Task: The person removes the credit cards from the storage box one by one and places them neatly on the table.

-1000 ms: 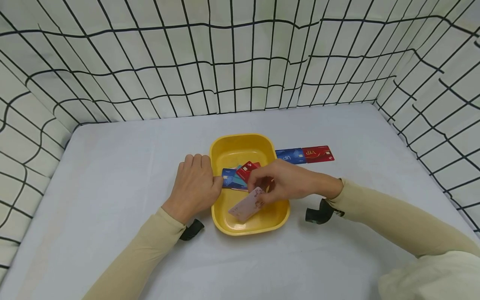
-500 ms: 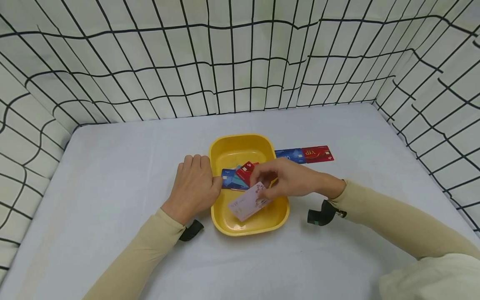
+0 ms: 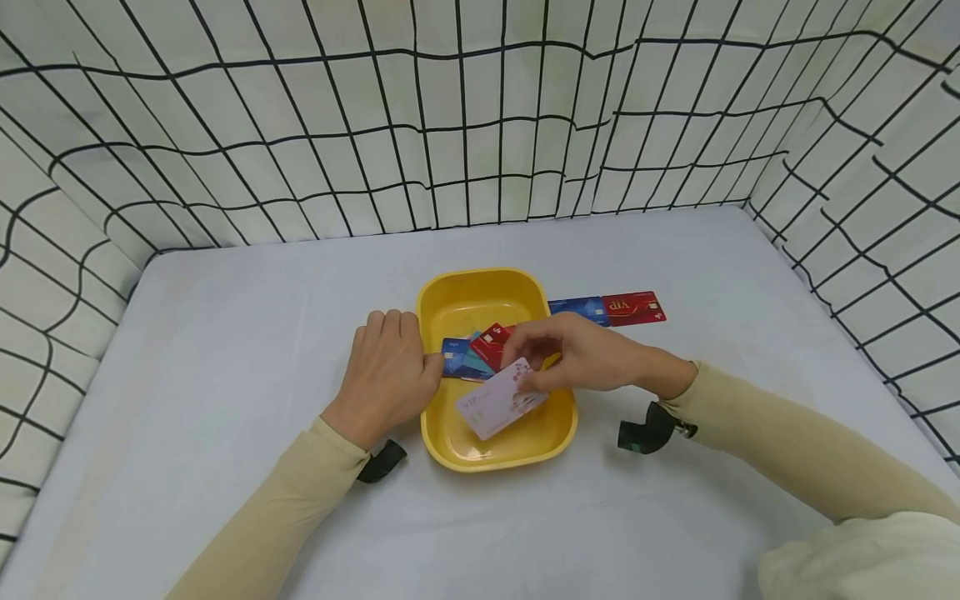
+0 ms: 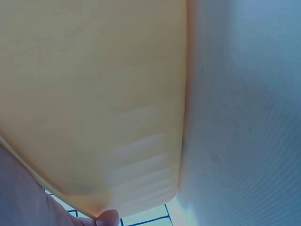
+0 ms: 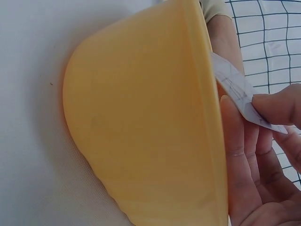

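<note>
In the tub (image 3: 487,292), only the head view shows cards (image 3: 477,362). Palm-down left hand (image 3: 386,367) grips it; right hand (image 3: 585,358) pinches pale card (image 3: 495,405).

Looks like glossy plastic on yellow tray (image 3: 483,287), smooth plastic on red card (image 3: 634,308) at tray's two o'clock, matt woven cloth on white tabletop (image 3: 285,308).

Paired Hand Postures

We angle our left forearm (image 3: 277,504) and right forearm (image 3: 787,442) inward from either side. Our left hand (image 3: 387,373) lies back uppermost, fingers together, thumb pointing inward; our right hand (image 3: 588,358) pinches, thumb opposing bent fingers.
</note>
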`<state>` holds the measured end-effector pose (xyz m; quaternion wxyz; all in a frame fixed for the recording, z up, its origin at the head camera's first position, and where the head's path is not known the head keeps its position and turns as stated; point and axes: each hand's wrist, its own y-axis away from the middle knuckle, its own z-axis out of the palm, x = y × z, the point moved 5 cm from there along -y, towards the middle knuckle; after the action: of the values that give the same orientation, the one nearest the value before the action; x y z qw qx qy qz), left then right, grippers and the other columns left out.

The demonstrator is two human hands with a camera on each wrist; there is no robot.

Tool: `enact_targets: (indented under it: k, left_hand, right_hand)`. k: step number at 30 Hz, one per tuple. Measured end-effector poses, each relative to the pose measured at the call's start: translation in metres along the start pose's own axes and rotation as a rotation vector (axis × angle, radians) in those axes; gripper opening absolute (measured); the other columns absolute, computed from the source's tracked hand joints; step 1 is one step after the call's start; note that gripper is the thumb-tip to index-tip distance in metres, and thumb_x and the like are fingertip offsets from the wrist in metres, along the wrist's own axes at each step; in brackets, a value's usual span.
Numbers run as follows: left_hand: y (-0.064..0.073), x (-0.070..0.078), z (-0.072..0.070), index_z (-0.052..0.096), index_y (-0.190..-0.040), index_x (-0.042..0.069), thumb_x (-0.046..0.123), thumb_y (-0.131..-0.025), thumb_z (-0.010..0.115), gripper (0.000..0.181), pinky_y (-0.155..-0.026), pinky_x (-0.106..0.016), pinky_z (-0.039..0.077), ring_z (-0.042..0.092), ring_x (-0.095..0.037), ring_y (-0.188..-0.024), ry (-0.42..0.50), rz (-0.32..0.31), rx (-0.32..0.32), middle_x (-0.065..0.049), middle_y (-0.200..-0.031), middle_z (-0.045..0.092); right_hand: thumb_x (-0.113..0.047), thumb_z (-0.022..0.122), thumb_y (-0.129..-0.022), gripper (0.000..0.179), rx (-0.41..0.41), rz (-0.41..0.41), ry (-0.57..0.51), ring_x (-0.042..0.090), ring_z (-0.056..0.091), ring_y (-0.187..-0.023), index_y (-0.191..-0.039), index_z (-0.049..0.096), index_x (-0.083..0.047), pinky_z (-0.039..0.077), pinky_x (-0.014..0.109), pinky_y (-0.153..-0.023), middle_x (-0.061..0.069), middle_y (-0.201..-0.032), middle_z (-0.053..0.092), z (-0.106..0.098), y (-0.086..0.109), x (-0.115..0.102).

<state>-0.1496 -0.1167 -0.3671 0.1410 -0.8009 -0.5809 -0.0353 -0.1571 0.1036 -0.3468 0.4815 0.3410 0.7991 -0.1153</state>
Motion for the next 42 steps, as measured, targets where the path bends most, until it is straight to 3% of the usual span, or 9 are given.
enact_targets:
  k: [17, 42]
  left_hand:
    - [-0.001, 0.001, 0.0, 0.05, -0.09, -0.002, 0.023, -0.092, 0.053, 0.025, -0.071, -0.035, 0.026, 0.039, -0.029, -0.083, -0.007, 0.007, 0.009, -0.012, -0.079, 0.043]
    - [0.0, 0.001, 0.001, 0.049, -0.09, -0.002, 0.023, -0.092, 0.052, 0.026, -0.072, -0.036, 0.026, 0.038, -0.03, -0.084, -0.011, -0.008, -0.01, -0.013, -0.079, 0.042]
  right_hand:
    - [-0.014, 0.077, -0.089, 0.025, 0.093, 0.037, -0.051, 0.024, 0.065, -0.099, -0.113, 0.07, -0.014, 0.06, 0.028, -0.09, 0.003, -0.116, 0.069, -0.011, 0.008, 0.004]
    - [-0.02, 0.08, -0.088, 0.025, 0.219, 0.176, -0.228, 0.031, 0.071, -0.104, -0.112, 0.072, -0.018, 0.064, 0.041, -0.085, 0.006, -0.119, 0.069, -0.019, 0.021, 0.015]
